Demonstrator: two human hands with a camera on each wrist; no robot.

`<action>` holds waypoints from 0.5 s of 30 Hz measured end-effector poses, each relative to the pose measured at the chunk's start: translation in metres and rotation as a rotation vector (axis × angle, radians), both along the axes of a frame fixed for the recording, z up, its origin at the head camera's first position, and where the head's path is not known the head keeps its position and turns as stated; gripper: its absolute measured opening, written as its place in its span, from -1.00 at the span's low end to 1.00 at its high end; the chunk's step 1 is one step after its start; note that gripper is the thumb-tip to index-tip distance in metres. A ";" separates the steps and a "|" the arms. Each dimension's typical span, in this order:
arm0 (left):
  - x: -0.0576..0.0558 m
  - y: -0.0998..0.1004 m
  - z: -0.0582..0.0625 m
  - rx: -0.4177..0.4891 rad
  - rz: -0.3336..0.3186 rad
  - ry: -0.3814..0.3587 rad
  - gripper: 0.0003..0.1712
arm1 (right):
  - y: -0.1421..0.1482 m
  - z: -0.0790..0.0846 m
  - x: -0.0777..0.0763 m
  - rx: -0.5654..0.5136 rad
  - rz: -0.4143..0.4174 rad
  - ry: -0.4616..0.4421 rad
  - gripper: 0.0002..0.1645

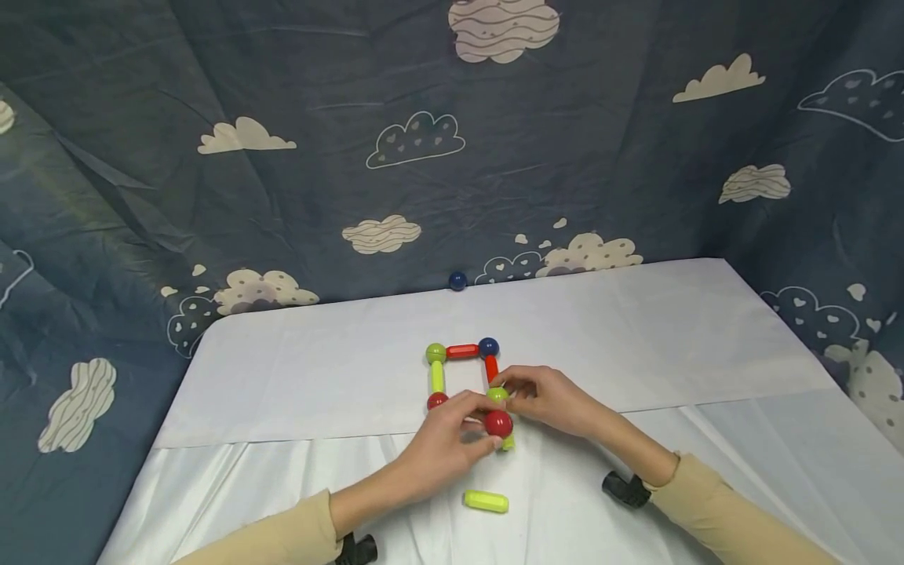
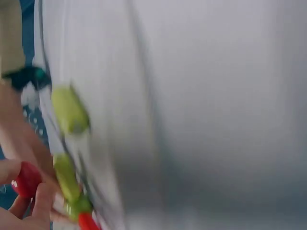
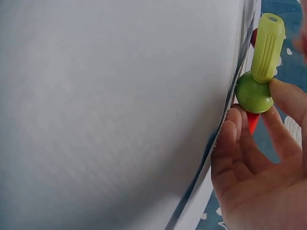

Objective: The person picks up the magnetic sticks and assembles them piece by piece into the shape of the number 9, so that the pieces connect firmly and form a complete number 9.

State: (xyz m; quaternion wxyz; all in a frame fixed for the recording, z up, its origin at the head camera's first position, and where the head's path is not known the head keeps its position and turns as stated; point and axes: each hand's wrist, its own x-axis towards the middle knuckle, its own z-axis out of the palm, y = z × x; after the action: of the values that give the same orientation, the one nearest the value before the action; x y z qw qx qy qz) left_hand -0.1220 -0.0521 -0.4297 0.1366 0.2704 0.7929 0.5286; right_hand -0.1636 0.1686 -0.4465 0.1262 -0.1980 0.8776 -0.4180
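My left hand [image 1: 441, 443] pinches a red ball [image 1: 498, 424] between thumb and fingers, above the near end of a magnetic ball-and-rod frame. To its right, my right hand [image 1: 558, 402] grips a green ball [image 3: 254, 94] with its thumb and fingers. From that ball a yellow-green rod [image 3: 268, 48] sticks out toward me, its end bare in the right wrist view. Behind it, a red rod [image 1: 491, 369] leads to a blue ball [image 1: 489, 347]. Another red rod [image 1: 462, 352] joins a second green ball [image 1: 435, 353], then a yellow-green rod [image 1: 437, 377] and another red ball [image 1: 437, 400], partly hidden.
A loose yellow-green rod [image 1: 486, 501] lies on the white cloth [image 1: 282, 384] close to me. At the table's far edge sits a separate blue ball [image 1: 457, 281], against the dark cloud-patterned curtain [image 1: 311, 188].
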 end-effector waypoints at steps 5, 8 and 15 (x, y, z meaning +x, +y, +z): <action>0.021 0.003 -0.016 -0.015 -0.023 -0.096 -0.67 | -0.001 0.000 0.001 0.001 -0.010 -0.009 -0.64; 0.026 0.004 -0.022 -0.080 -0.014 -0.048 -0.66 | -0.001 0.000 0.001 0.007 -0.014 -0.005 -0.65; 0.030 0.005 -0.030 -0.142 0.015 0.064 -0.64 | -0.002 0.005 0.008 0.059 -0.062 0.014 -0.60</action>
State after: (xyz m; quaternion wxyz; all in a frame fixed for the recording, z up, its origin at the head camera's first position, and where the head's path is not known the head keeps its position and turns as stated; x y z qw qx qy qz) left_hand -0.0923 -0.0472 -0.4600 0.1262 0.2707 0.8345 0.4631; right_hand -0.1554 0.1665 -0.4419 0.1130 -0.1698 0.8960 -0.3944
